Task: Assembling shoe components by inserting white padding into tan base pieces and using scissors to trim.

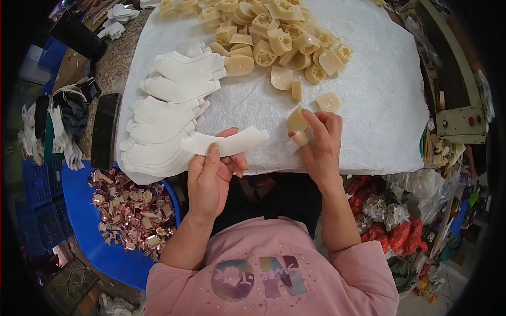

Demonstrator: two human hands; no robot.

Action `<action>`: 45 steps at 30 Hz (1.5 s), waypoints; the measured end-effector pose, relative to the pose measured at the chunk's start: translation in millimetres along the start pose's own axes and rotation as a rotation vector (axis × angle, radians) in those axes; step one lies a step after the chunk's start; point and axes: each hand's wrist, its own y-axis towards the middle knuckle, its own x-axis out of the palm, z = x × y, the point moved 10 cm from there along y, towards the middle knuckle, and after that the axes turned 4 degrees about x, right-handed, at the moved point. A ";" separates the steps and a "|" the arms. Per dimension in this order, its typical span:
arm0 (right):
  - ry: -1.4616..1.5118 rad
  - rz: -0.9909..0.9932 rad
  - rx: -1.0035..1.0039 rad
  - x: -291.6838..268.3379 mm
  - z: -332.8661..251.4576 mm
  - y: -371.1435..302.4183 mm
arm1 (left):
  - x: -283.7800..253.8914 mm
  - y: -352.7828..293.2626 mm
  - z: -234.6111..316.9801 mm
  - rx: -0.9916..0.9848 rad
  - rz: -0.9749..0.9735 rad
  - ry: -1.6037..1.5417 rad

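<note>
My left hand [207,181] pinches a white curved strip with notched ends [240,142] between thumb and fingers, above the near edge of the cloth. To its right, my right hand [324,150] grips a cream plastic shoe heel [297,120] by fingers and thumb; part of the heel is hidden behind the fingers. The two pieces are apart. Left of my left hand, more white strips [163,118] lie in overlapping stacks. Beyond my right hand rests a loose cream heel [329,102], with two more cream pieces [282,78] farther off.
A large pile of cream heels [279,31] covers the far side of the white cloth [379,116]. A black phone [105,130] lies at the left. Below it stands a blue tub [95,239] of shiny pink-gold pieces [134,210]. Plastic bags [406,234] crowd the right.
</note>
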 end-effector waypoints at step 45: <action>0.090 0.153 -0.448 -32.2 -116.9 -16.6 | 35.4 -22.4 63.3 0.406 0.006 0.940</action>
